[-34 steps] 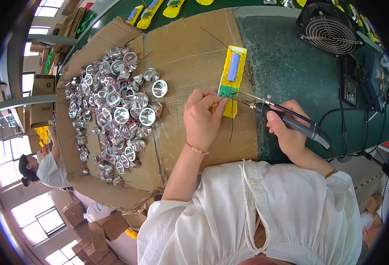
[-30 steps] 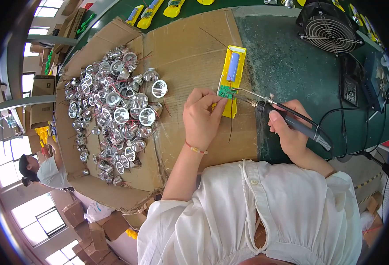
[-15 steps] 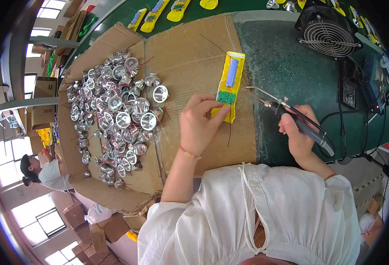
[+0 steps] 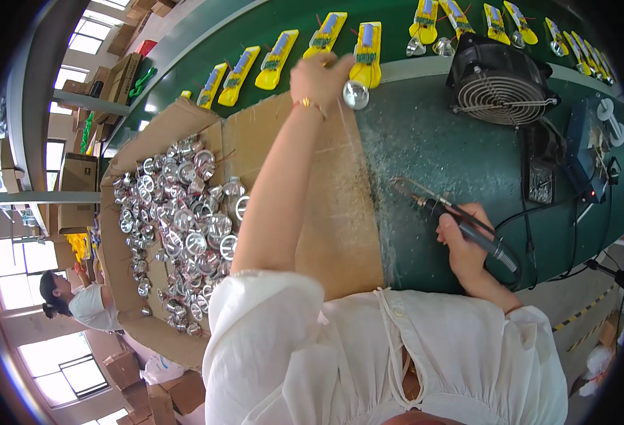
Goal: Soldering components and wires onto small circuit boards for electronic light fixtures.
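I saw my left hand (image 4: 319,76) at the far edge of the green workbench (image 4: 453,149), its fingers closed around the near end of a yellow plastic torch body with a blue cell and green circuit board (image 4: 366,51); a shiny silver reflector cup (image 4: 355,94) hung just under the fingers, touching them. That torch body lay in the row of similar yellow torch bodies (image 4: 276,59) along the far edge. My right hand (image 4: 466,244) sat near the bench's near edge, fingers wrapped tight on a black-handled soldering iron (image 4: 461,223) whose tip pointed left, above the bare green surface. A black round-grilled fan (image 4: 502,76) stood just right of the left hand. A flat brown cardboard sheet (image 4: 333,212) lay under my outstretched left forearm, and a cardboard box of silver reflector cups (image 4: 177,219) lay at the bench's left end.
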Demonstrator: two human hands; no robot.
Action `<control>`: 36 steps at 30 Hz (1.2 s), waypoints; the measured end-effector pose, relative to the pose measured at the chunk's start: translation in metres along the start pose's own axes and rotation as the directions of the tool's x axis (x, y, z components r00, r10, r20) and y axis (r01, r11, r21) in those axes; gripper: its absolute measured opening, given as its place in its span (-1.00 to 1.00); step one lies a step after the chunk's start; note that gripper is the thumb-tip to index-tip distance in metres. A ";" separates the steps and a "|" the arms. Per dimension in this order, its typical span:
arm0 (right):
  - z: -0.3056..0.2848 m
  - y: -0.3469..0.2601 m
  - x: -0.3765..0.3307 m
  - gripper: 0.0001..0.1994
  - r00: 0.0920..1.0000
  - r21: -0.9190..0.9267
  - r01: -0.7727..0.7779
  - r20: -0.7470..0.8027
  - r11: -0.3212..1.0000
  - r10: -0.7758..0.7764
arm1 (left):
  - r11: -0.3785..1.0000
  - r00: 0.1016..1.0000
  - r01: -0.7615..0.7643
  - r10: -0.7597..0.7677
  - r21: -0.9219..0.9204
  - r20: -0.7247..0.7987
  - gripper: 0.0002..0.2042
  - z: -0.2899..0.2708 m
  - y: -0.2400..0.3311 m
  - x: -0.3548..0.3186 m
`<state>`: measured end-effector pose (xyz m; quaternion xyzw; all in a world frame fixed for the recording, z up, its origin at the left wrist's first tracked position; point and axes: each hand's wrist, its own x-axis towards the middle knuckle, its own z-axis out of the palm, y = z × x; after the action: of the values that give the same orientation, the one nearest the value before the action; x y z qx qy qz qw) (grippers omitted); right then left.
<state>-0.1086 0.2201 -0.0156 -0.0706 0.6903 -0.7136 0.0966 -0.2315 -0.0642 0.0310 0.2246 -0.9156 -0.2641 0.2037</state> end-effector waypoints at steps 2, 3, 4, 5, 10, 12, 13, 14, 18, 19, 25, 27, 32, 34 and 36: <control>0.000 0.000 0.001 -0.85 0.999 0.004 -0.038 -0.008 0.999 0.038 | 0.981 0.946 -0.148 0.177 0.123 -0.273 -0.61 0.017 -0.017 0.040; -0.001 -0.001 0.001 -0.85 0.999 0.005 -0.052 -0.008 0.999 0.052 | 0.971 0.917 -0.127 0.194 0.204 -0.349 -0.61 0.021 -0.018 0.052; -0.001 -0.001 0.002 -0.85 0.998 0.007 -0.066 -0.003 0.998 0.066 | 0.959 0.946 -0.086 0.164 0.270 -0.278 -0.60 0.024 -0.022 0.060; 0.000 -0.001 0.002 -0.85 0.998 0.016 -0.060 0.001 0.998 0.060 | 0.958 0.992 -0.081 0.103 0.274 -0.066 -0.61 0.023 -0.029 0.066; 0.000 -0.003 0.004 -0.86 0.994 0.070 -0.105 0.004 0.992 0.105 | 0.981 0.987 -0.013 -0.018 0.194 0.157 -0.71 0.004 -0.034 0.035; -0.002 -0.002 0.005 -0.85 0.995 0.060 -0.101 0.011 0.993 0.101 | 0.966 0.977 -0.209 0.214 0.152 -0.015 -0.77 -0.008 -0.045 -0.008; -0.003 -0.003 0.005 -0.84 0.994 0.062 -0.105 0.003 0.992 0.105 | 0.967 0.971 -0.233 0.237 0.101 -0.032 -0.80 -0.017 -0.040 -0.036; -0.003 -0.003 0.004 -0.83 0.992 0.038 -0.122 0.017 0.992 0.122 | 0.966 0.965 -0.251 0.255 0.061 -0.059 -0.83 -0.032 -0.034 -0.068; 0.000 -0.001 0.006 -0.86 0.999 0.003 -0.025 0.030 1.000 0.025 | 0.989 0.988 -0.147 0.146 0.031 0.040 -0.70 -0.061 -0.019 -0.177; 0.000 -0.001 0.006 -0.86 0.999 0.018 -0.025 0.035 1.000 0.024 | 0.981 0.982 -0.189 0.190 0.032 -0.012 -0.68 -0.069 -0.020 -0.185; 0.007 -0.003 -0.002 -0.84 0.999 0.042 0.003 0.045 0.999 -0.005 | 0.798 0.947 -0.133 0.278 0.588 -0.163 -0.87 -0.127 -0.117 -0.103; 0.011 -0.002 -0.006 -0.84 0.997 0.015 0.041 0.062 0.999 -0.042 | 0.589 0.987 -0.112 0.157 0.800 0.023 -0.85 -0.130 -0.158 -0.078; 0.006 -0.003 -0.013 -0.83 0.998 -0.009 0.062 0.017 0.998 -0.062 | 0.451 0.965 -0.242 0.017 0.859 0.263 -0.87 -0.129 -0.168 -0.054; 0.006 -0.004 -0.013 -0.83 0.997 -0.014 0.078 0.010 0.997 -0.078 | 0.549 0.968 -0.208 -0.002 0.809 0.250 -0.87 -0.133 -0.154 -0.060; 0.007 -0.006 -0.015 -0.83 0.995 -0.016 0.097 0.017 0.995 -0.097 | 0.638 0.973 -0.157 -0.032 0.753 0.230 -0.88 -0.137 -0.154 -0.071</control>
<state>-0.0925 0.2173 -0.0090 -0.1106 0.6913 -0.7109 0.0669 -0.0595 -0.1981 0.0315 0.2266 -0.9649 0.1329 -0.0052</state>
